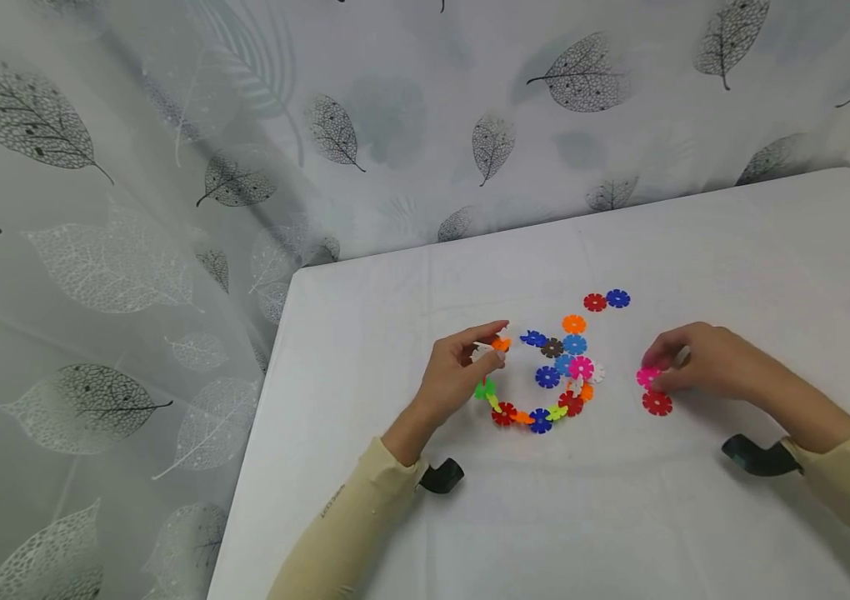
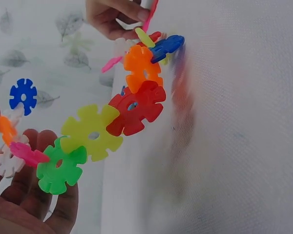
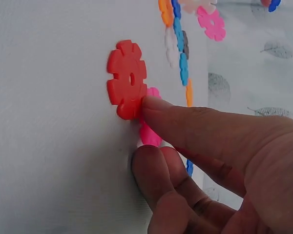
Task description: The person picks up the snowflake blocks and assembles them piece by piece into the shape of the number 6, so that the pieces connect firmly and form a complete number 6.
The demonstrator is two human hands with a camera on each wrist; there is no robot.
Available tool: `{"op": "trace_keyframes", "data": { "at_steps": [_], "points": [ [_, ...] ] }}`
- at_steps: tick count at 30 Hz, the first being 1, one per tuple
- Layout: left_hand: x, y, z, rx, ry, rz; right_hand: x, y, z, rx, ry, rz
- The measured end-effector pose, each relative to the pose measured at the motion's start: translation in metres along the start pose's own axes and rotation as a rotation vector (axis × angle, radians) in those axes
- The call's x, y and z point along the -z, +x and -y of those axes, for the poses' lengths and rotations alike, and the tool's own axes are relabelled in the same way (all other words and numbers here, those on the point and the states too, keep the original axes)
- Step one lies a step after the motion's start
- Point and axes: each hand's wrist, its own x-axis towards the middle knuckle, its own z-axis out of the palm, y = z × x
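Observation:
In the head view my left hand (image 1: pixel 446 375) holds one end of a looped chain of notched plastic snowflake discs. Close by in the left wrist view, that end shows orange (image 2: pixel 6 129), pink and white discs among the fingers. A green disc (image 2: pixel 62 168) and a yellow disc (image 2: pixel 90 134) follow along the chain. My right hand (image 1: pixel 717 362) pinches a pink snowflake disc (image 1: pixel 647 377) low over the table, fingertips partly covering it. Against the pink disc lies a red snowflake disc (image 3: pixel 127 80), beside the thumb; whether the two are joined I cannot tell.
Loose discs lie on the white table (image 1: pixel 365 333) behind the chain, among them a red disc (image 1: pixel 594 302), a blue disc (image 1: pixel 617 298) and an orange disc (image 1: pixel 573 324). A leaf-patterned curtain (image 1: pixel 395 125) borders the table's back and left edges.

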Motion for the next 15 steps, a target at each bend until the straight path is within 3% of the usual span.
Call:
{"op": "trace_keyframes", "data": {
  "at_steps": [15],
  "points": [
    [0.0, -0.003, -0.001, 0.039, -0.016, 0.003, -0.001, 0.0, 0.011, -0.036, -0.025, 0.113]
  ]
}}
